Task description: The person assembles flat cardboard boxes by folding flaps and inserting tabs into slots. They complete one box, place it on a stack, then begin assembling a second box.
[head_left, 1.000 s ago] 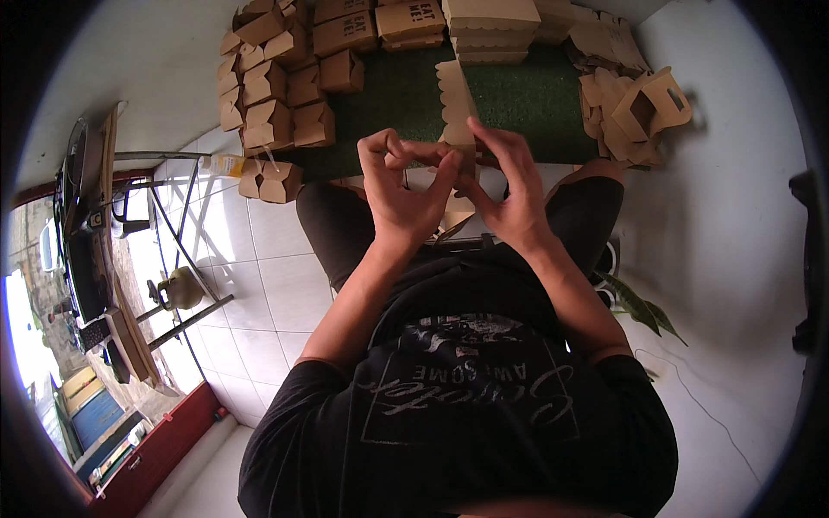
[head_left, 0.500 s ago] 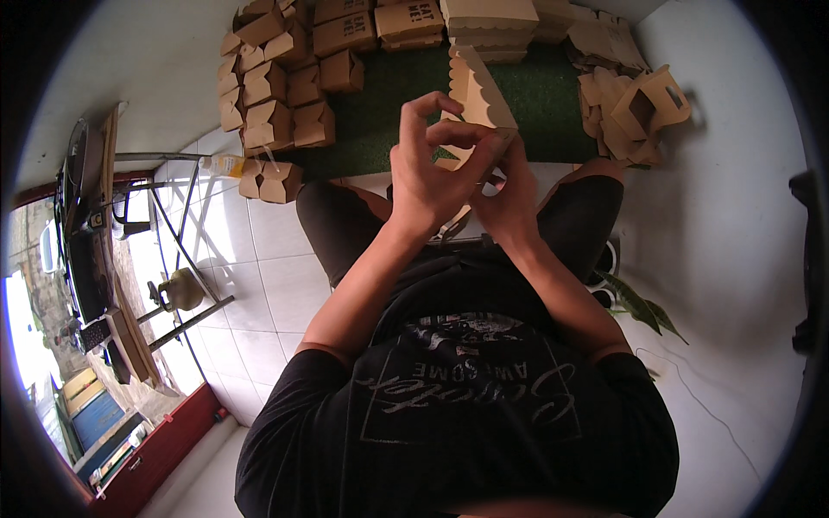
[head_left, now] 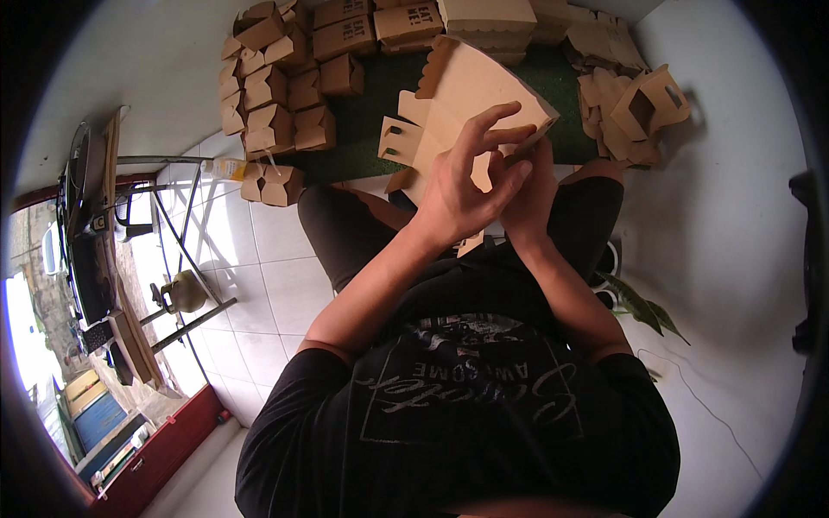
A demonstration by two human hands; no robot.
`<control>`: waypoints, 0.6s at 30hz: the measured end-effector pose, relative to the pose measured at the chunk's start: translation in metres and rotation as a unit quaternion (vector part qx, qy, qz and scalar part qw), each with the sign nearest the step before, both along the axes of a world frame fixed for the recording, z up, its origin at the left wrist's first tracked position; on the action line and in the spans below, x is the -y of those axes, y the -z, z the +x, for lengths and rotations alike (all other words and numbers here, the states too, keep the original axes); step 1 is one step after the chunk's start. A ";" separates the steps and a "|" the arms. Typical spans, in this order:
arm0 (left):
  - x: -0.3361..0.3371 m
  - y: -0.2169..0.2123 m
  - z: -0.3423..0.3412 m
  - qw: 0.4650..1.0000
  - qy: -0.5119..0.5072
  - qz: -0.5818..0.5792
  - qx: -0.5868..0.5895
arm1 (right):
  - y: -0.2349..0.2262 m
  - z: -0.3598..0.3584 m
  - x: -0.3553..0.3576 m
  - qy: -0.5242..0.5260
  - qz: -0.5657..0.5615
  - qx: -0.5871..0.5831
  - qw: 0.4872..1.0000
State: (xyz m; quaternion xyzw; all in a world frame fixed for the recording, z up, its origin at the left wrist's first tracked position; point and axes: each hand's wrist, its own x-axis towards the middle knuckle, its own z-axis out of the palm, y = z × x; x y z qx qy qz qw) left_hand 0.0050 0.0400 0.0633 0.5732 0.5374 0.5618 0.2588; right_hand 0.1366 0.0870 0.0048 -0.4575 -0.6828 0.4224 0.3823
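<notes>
A partly folded brown cardboard box [head_left: 466, 95] is tilted above my lap, its scalloped edge toward the far side and slotted tabs sticking out on the left. My left hand [head_left: 471, 177] is at the box's near right corner, its fingers bent over the edge and its thumb close to my right hand. My right hand [head_left: 531, 190] grips that same corner from below and the right; its fingers are largely hidden behind the card and my left hand.
Finished small brown boxes [head_left: 268, 125] are stacked at the far left on a green mat [head_left: 363, 138]. A pile of scalloped cardboard [head_left: 488, 22] stands at the far middle. Flat and half-open cartons [head_left: 639, 108] lie at the right. A bottle [head_left: 224, 167] lies beside the boxes.
The cardboard box has turned and tipped, so its broad inner face and slotted tabs now show. Both hands have shifted a little to the right with its corner.
</notes>
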 end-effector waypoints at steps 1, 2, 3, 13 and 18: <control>0.000 0.001 0.000 1.000 -0.005 0.009 0.007 | 0.001 0.000 0.000 -0.004 -0.009 -0.042 0.999; -0.001 0.003 0.000 1.000 -0.010 0.019 0.014 | 0.003 0.000 -0.001 -0.007 -0.025 -0.083 0.996; 0.000 0.006 -0.003 0.999 -0.031 0.022 0.004 | 0.004 -0.001 -0.001 -0.010 -0.041 -0.123 0.992; 0.038 0.108 -0.104 0.911 -0.360 -0.137 0.149 | 0.031 0.015 -0.038 0.066 -0.171 -0.292 0.939; 0.058 0.162 -0.137 0.870 -0.322 -0.284 0.241 | 0.031 0.019 -0.050 0.096 -0.242 -0.359 0.896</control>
